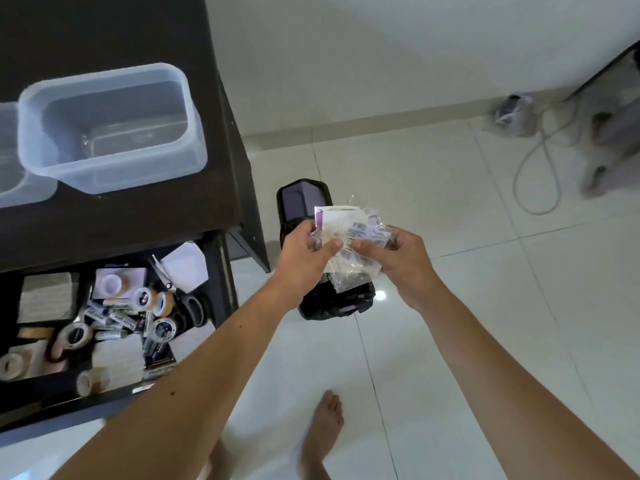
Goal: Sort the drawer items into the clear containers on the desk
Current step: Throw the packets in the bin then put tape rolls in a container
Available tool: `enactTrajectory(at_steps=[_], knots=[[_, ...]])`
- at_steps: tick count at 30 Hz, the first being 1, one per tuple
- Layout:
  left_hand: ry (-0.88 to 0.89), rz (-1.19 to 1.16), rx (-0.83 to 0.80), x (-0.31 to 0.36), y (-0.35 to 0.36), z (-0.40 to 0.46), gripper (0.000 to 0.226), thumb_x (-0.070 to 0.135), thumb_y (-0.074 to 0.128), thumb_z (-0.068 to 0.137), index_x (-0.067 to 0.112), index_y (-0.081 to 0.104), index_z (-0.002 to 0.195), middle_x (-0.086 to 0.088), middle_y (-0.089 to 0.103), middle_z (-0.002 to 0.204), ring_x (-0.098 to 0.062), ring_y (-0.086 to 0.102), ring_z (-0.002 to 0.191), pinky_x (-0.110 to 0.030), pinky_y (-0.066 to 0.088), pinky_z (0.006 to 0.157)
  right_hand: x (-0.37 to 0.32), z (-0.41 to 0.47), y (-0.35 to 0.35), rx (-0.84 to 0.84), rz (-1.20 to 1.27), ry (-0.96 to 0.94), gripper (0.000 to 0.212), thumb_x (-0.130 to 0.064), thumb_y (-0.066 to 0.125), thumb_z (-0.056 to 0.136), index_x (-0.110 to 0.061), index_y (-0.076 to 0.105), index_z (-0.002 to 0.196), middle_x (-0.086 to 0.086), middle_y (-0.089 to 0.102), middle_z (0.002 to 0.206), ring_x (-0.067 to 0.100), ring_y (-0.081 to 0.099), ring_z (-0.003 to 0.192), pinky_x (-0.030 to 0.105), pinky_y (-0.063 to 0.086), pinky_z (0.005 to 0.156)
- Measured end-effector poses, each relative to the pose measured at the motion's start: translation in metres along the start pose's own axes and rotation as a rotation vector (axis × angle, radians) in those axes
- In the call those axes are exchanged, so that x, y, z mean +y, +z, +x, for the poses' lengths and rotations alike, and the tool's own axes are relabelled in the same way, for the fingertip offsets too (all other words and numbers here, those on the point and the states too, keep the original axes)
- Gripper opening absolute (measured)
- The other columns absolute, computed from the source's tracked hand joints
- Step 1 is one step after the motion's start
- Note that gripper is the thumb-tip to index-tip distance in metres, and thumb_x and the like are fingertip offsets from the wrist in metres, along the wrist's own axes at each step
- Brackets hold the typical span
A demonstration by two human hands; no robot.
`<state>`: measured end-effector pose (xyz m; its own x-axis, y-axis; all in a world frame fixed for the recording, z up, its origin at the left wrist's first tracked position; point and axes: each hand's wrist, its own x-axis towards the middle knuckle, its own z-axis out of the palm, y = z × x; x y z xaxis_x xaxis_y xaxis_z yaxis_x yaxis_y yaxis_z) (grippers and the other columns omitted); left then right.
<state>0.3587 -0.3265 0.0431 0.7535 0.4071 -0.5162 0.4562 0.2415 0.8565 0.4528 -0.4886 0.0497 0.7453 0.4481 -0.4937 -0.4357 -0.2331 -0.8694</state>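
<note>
Both hands point(308, 251) pinch plastic packets point(349, 237)

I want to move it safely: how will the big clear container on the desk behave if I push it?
The clear container looks thin-walled and holds nothing, so it is probably light and slides easily on the dark desk. Its wide, low shape suggests it will hardly tip.

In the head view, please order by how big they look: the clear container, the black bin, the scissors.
1. clear container
2. black bin, though partly hidden behind both hands and farther away, so unsure
3. scissors
</note>
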Motion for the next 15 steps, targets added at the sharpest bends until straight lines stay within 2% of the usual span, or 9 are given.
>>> enactTrajectory(at_steps=[3, 6, 8, 12, 15], knots=[[-0.067, -0.051, 0.019, -0.027, 0.015, 0.019, 0.030, 0.011, 0.073, 0.099, 0.017, 0.064, 0.126, -0.008, 0.080, 0.113, -0.027, 0.079, 0.100, -0.053, 0.064, 0.091, 0.027, 0.020, -0.012, 0.015, -0.024, 0.049, 0.027, -0.003, 0.084, 0.085, 0.000, 0.077, 0.111, 0.017, 0.082, 0.104, 0.033, 0.081, 0.091, 0.043, 0.065, 0.078], [-0.159, -0.073, 0.067, -0.062, 0.024, 0.035, 0.022, 0.013, 0.073, 0.099, 0.023, 0.067, 0.118, -0.005, 0.081, 0.112, -0.027, 0.079, 0.103, -0.054, 0.062, 0.096, 0.060, 0.041, -0.017, 0.012, -0.087, 0.114, 0.030, -0.011, 0.089, 0.083, -0.003, 0.079, 0.110, 0.017, 0.082, 0.103, 0.041, 0.079, 0.096, 0.056, 0.064, 0.087], [-0.201, -0.055, 0.122, -0.085, 0.026, 0.046, 0.017, 0.017, 0.075, 0.097, 0.025, 0.071, 0.112, -0.003, 0.081, 0.108, -0.025, 0.078, 0.102, -0.054, 0.061, 0.097, 0.081, 0.056, -0.017, 0.022, -0.137, 0.145, 0.032, -0.017, 0.092, 0.080, -0.007, 0.081, 0.107, 0.014, 0.083, 0.101, 0.039, 0.080, 0.095, 0.061, 0.062, 0.090], [-0.256, -0.060, 0.205, -0.123, 0.024, 0.072, 0.019, 0.018, 0.080, 0.093, 0.019, 0.073, 0.111, -0.004, 0.081, 0.105, -0.025, 0.078, 0.099, -0.051, 0.061, 0.098, 0.123, 0.085, -0.012, 0.016, -0.183, 0.192, 0.025, -0.016, 0.092, 0.080, -0.010, 0.080, 0.102, 0.012, 0.083, 0.096, 0.036, 0.081, 0.091, 0.062, 0.062, 0.087], [-0.266, -0.059, 0.256, -0.145, 0.022, 0.093, 0.031, 0.017, 0.083, 0.090, 0.017, 0.069, 0.119, -0.004, 0.078, 0.113, -0.024, 0.077, 0.103, -0.049, 0.061, 0.099, 0.149, 0.104, -0.005, 0.046, -0.207, 0.190, 0.033, -0.023, 0.094, 0.076, -0.018, 0.076, 0.103, 0.006, 0.082, 0.097, 0.030, 0.080, 0.092, 0.055, 0.064, 0.087]])
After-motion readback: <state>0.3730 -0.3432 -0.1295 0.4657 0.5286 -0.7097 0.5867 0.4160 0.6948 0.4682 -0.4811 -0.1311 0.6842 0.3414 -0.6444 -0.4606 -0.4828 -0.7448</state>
